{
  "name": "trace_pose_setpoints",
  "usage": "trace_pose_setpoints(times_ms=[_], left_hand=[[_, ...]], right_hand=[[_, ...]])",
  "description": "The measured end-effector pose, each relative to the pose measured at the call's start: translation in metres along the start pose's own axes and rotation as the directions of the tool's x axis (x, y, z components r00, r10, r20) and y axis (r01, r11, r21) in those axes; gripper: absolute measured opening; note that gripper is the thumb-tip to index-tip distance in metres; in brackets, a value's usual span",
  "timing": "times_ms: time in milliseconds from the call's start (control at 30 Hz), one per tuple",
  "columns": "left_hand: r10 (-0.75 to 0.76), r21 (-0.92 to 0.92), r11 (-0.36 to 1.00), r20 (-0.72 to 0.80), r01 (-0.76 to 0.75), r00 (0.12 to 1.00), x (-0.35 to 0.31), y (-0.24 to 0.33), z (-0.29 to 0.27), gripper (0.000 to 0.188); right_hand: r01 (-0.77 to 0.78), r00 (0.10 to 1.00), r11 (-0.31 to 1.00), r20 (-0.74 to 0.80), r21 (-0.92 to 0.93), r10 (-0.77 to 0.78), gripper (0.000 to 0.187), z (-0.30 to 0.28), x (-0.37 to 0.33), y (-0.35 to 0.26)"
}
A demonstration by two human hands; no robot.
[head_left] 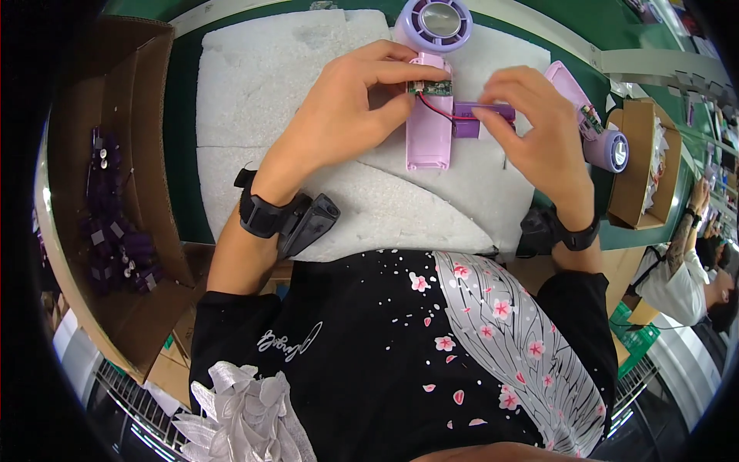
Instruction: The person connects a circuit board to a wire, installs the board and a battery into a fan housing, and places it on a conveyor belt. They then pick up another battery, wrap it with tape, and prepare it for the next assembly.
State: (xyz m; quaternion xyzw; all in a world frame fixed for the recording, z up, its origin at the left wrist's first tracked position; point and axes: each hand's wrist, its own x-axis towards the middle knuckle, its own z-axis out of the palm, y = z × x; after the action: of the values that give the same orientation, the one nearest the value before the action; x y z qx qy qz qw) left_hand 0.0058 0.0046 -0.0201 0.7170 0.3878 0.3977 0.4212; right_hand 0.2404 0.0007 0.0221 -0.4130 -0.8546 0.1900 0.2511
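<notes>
Currently, left hand (350,104): gripping the pink handle shell (428,146) at its circuit board (439,88).
Right hand (535,127): pinching the purple battery (465,110) beside the shell.
Red wire (436,109): pulling the battery could detach it.

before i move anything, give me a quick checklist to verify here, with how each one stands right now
1. Shell open: ok, the pink shell lies with its inside facing up.
2. Board in view: ok, the green circuit board shows in part by the left hand.
3. Battery inside shell: not ok, the purple battery is beside it, at the right hand.
4. Wire firmly joined to board: cannot tell, the red wire reaches it, but the joint is too small.
5. Fan head fixed to shell: cannot tell, the fan head sits at its upper end.
</notes>
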Motion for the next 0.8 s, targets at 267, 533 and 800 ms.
trace_pose_setpoints(times_ms=[267,533,800], left_hand=[[-0.14,-0.043,0.989,0.035,0.141,0.99,-0.002,0.006,-0.001,0.035],[-0.155,-0.033,0.987,-0.008,0.155,0.988,-0.002,0.011,0.001,0.034],[-0.161,-0.045,0.986,-0.058,0.159,0.985,-0.003,0.015,0.005,0.033]], right_hand=[[-0.087,0.987,0.992,0.126,-0.093,0.099,0.017,-0.01,-0.017,-0.018],[0.07,0.986,0.961,0.166,-0.267,-0.026,0.015,-0.008,-0.015,-0.033],[0.047,0.991,0.958,0.135,-0.283,-0.008,0.016,-0.005,-0.015,-0.031]])
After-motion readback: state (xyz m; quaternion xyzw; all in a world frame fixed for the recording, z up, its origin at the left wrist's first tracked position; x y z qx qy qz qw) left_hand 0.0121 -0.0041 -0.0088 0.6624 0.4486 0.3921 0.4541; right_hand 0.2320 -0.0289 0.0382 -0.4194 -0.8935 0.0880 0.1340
